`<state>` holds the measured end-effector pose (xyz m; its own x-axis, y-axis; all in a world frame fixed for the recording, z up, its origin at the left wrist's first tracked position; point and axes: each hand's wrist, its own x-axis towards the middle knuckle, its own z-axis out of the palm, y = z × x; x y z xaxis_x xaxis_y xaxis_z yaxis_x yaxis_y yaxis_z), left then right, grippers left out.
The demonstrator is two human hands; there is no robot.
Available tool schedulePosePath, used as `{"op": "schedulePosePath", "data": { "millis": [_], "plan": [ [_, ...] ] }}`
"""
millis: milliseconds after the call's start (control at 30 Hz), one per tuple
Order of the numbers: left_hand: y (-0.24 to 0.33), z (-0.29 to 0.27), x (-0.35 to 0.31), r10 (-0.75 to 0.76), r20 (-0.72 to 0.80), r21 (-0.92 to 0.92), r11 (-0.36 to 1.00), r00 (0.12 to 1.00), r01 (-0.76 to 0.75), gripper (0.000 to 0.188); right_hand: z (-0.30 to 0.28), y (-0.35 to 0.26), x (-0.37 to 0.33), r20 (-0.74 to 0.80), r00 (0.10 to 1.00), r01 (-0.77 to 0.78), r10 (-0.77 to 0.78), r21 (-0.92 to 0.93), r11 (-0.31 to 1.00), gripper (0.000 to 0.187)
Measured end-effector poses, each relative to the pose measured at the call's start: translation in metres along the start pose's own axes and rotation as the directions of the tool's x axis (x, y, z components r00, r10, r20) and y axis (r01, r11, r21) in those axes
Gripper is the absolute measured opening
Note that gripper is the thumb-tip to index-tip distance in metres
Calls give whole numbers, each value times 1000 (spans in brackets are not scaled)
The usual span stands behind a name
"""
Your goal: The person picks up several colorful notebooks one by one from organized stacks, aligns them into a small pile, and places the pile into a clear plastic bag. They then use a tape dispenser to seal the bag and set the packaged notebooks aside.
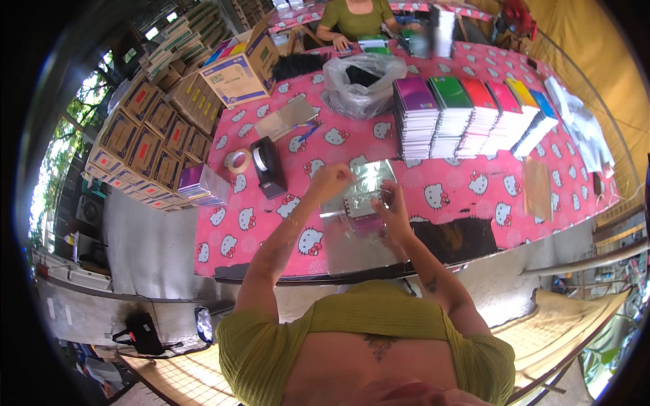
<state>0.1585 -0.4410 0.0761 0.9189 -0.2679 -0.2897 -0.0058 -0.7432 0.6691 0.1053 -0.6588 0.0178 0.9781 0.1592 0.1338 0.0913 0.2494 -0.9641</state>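
A small spiral notebook lies in front of me at the table's near side, partly covered by a shiny clear plastic wrapper. My right hand grips the notebook and wrapper from the right side, thumb toward the spiral. At the wrapper's upper left edge is my left hand, its fingers pinched together; glare hides exactly what is between them. Beneath both is a clear, glossy sheet reaching the table's near edge.
A black tape dispenser and a tape roll stand to the left. Colourful notebook stacks rise at the right, beside a plastic bag. Cartons are piled far left. A co-worker sits across the pink table.
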Motion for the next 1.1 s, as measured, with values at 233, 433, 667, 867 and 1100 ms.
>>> {"op": "schedulePosePath", "data": {
  "millis": [233, 433, 667, 867, 1100],
  "plan": [
    [66, 67, -76, 482, -394, 710, 700, 782, -74, 78, -29, 56, -58, -18, 914, -396, 405, 180, 901, 29],
    [62, 67, -67, 202, -451, 295, 953, 870, -68, 81, 3, 16, -77, 485, 582, -785, 653, 546, 294, 41],
    [-4, 128, -105, -5, -503, -561, 763, 864, -322, 84, -40, -26, -18, 383, 907, -325, 177, 369, 871, 66],
    [25, 105, -98, 176, -606, -134, 939, 775, -318, 51, -50, -32, -6, 456, 885, 39, 99, -282, 959, 64],
    [-9, 43, -86, 48, -930, -97, 924, 364, -369, 25, -48, -83, 13, 339, 907, 392, -251, -461, 796, 26]
  ]
}}
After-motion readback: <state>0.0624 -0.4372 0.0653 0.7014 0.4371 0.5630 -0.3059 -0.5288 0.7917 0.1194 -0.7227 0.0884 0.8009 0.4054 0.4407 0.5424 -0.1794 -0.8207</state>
